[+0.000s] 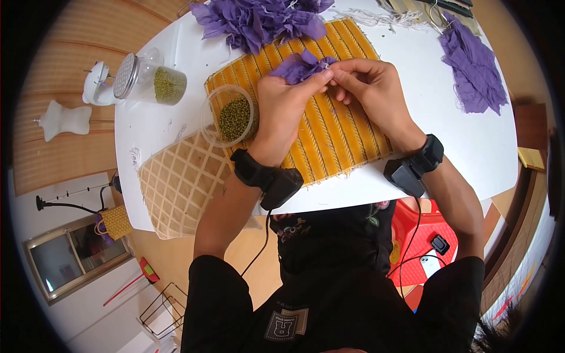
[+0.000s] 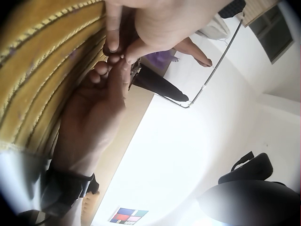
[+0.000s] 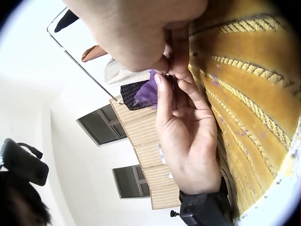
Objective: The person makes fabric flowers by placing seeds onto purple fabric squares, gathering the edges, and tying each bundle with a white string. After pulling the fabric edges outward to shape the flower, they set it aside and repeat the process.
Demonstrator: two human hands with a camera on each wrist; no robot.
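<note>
Over a yellow striped cloth mat (image 1: pixel 329 135), both hands meet at a gathered piece of purple cloth (image 1: pixel 297 67). My left hand (image 1: pixel 282 109) pinches the cloth's bunched end between thumb and fingers. Thumb and forefinger of my right hand (image 1: pixel 376 94) pinch a short white thread at that same end, touching the left fingertips. In the right wrist view, the purple cloth (image 3: pixel 148 92) sticks out beyond the fingertips, and the left hand (image 3: pixel 188 136) faces the camera. The left wrist view shows the right hand (image 2: pixel 94 113) with curled fingers; the pinch itself is mostly hidden there.
Beside my left wrist stands an open tub (image 1: pixel 220 138) of green beans; a lidded jar (image 1: pixel 168 85) of them lies further left. A purple cloth heap (image 1: pixel 259 23) and white threads (image 1: pixel 382 20) are at the back. More purple cloth (image 1: pixel 474 70) lies right.
</note>
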